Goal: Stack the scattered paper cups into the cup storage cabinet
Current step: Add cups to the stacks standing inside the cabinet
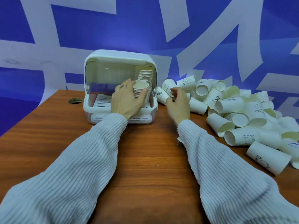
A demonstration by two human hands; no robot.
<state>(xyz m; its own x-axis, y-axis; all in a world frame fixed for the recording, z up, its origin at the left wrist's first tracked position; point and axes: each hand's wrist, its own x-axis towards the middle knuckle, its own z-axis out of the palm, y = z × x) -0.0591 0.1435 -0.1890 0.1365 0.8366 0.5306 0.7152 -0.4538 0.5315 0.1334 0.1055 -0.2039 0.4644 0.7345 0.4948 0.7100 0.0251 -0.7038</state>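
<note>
The left hand point(127, 101) is gripping the nested cup stack point(142, 90) inside the cup storage cabinet point(119, 57), apparently steadying it, while the right hand point(177, 102) is pinching a loose paper cup point(162, 95) to add.

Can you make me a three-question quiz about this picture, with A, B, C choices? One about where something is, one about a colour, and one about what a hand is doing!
1. Where is the loose cup pile?
A. right of the cabinet
B. on top of it
C. on the floor

2. What colour is the table?
A. green
B. reddish-brown
C. black

3. What is the left hand doing?
A. lying flat on the table
B. waving
C. gripping a cup stack

Answers: 1 A, cups lie beside its right wall. 2 B, wood grain shows. 3 C, fingers curl round the stack inside.
</note>
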